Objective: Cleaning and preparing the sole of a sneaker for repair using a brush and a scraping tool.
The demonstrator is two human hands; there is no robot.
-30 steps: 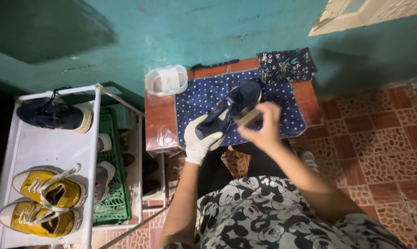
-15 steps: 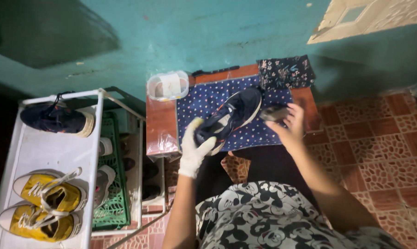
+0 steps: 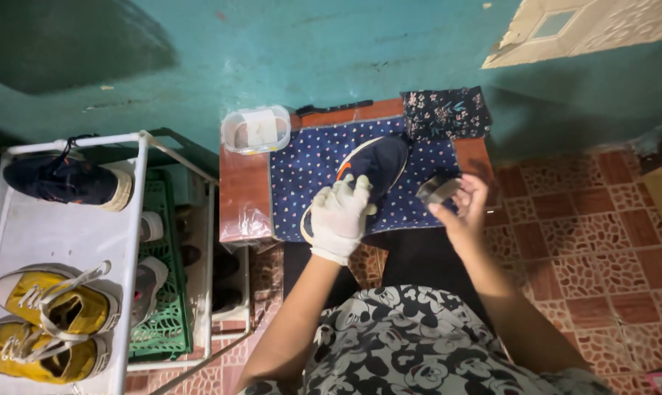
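Gloved left hand (image 3: 339, 213) pins the navy shoe (image 3: 367, 170) on the table (image 3: 244, 197). Right hand (image 3: 464, 208), just right of the shoe, pinches a small metal tin (image 3: 438, 189). Shoe's probably light and floppy, so best held at the stiff heel.

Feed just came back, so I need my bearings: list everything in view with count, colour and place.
dark shoe: 1, navy, white sole, on dotted cloth
dotted cloth: 1, navy, white dots, on small table
small table: 1, reddish brown, against teal wall
plastic tub: 1, clear, table's back left corner
floral pouch: 1, dark, table's back right
shoe rack: 1, white, left
yellow sneakers: 2, on rack
navy shoe: 1, rack's far end
green crate: 1, beside rack
left hand: white glove, on dark shoe
right hand: bare, holding small metallic object
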